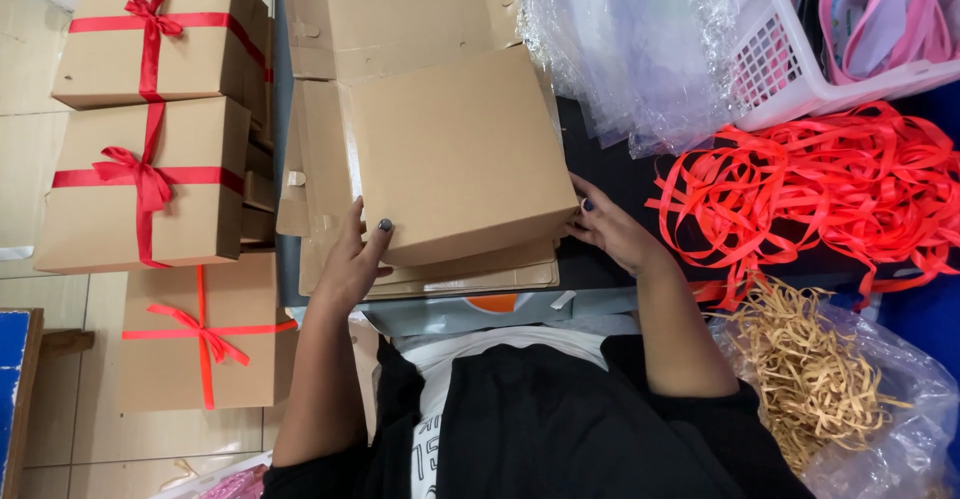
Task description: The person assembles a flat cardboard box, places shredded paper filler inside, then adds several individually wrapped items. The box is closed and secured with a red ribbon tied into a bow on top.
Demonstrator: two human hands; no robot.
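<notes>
The brown cardboard box point(455, 154) sits in front of you on a stack of flat, unfolded cardboard sheets point(400, 14), and both your hands are on it. Your left hand point(350, 259) lies against the box's near left corner, fingers curled loosely around the edge with the thumb laid on the top face; the grip looks light, more a steadying touch than a clamp. Your right hand point(612, 231) presses against the box's right side wall, fingers bent and tips tucked in at the lower edge, so how firmly they hold cannot be told.

To the left of the box, three finished boxes tied with red ribbon bows point(150, 184) are set one beside the other, down below the level of the tabletop. Beyond the box's far right corner lies a heap of clear plastic bags point(630, 49), and past those stands a white plastic basket point(790, 59) holding pink ribbon. To the right of the box, well apart from your right hand, a loose tangle of red ribbon point(830, 194) spreads over the dark tabletop point(615, 174). Nearer to you than that tangle, a clear bag of tan shredded paper point(810, 379) rests beside your right forearm.
</notes>
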